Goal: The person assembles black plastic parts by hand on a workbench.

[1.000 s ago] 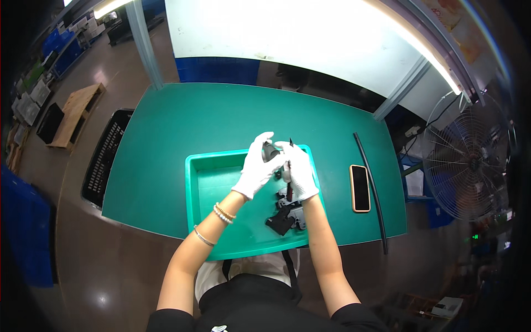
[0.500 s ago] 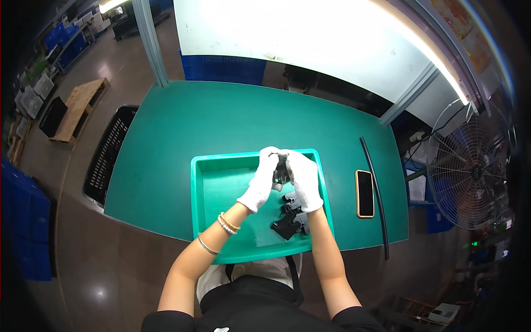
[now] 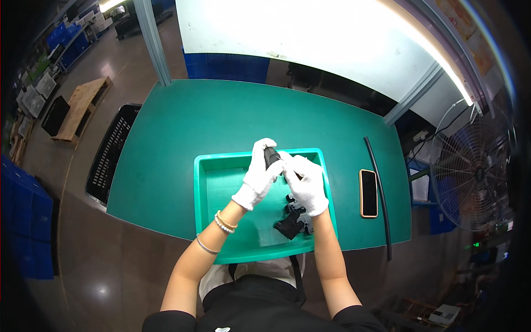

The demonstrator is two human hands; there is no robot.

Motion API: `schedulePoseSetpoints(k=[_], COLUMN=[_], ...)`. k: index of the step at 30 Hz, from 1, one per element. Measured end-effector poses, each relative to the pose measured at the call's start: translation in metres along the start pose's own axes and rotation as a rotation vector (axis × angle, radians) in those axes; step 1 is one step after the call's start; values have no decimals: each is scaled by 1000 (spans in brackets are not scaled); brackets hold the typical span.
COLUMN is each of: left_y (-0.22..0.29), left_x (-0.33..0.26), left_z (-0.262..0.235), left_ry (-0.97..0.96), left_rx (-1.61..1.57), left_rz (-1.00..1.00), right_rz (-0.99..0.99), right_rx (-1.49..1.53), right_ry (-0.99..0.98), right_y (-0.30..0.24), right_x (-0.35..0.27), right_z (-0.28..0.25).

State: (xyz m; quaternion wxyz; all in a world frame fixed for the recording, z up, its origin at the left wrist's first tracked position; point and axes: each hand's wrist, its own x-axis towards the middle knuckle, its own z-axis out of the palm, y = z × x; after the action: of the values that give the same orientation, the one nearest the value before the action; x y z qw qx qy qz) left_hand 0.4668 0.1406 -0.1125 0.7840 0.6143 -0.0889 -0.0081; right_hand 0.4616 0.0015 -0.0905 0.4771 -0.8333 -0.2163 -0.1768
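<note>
Both my hands wear white gloves and meet above the far right part of a green plastic tray [image 3: 198, 205]. My left hand [image 3: 258, 176] is wrapped round a dark, rounded part [image 3: 271, 156], whose upper end shows between thumb and fingers. Against the near side of that part, my right hand [image 3: 306, 184] has its fingertips pinched; a bit of something dark shows under its curled fingers. Several black and grey moulded parts lie in the tray below my right wrist, one a black angled piece [image 3: 289, 226]. My gloves hide most of the held part.
The tray rests on a green-topped table [image 3: 227, 113]. Right of it lie a phone [image 3: 368, 193] and a long black tube [image 3: 378, 193] overhanging the near edge. A black crate [image 3: 110, 155] stands off the left edge, a large fan [image 3: 477, 176] off the right.
My hands have turned the dark part so its end now shows upward. The left hand has shifted slightly away from me, and the right hand's fingers have curled in closer.
</note>
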Motion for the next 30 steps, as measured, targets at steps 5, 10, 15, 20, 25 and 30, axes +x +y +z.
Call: schedulePoseSetpoints(k=[5,10,15,20,25,30], left_y=[0,7,9,9,9,6], left_x=[1,-3,-5,-5,-3,-2], left_z=[-1,0,2,3,1,-1], left_ry=[-25,-37,-37,-26,-36,-54], left_rx=[-48,-95,-123,-151,-91,-80], left_rz=[6,5,20,50,17,27], right_rz=[-24,-41,-24,-10,-167,-136], right_rx=[-2,45,91,97,-137,-48], right_ry=[3,28,70,90,-36,-10], right_y=[1,-5,-15,-14,0,-1], right_x=[-1,-3,-3,-4,-2,-2], right_z=[1,4,8,9,-1,1])
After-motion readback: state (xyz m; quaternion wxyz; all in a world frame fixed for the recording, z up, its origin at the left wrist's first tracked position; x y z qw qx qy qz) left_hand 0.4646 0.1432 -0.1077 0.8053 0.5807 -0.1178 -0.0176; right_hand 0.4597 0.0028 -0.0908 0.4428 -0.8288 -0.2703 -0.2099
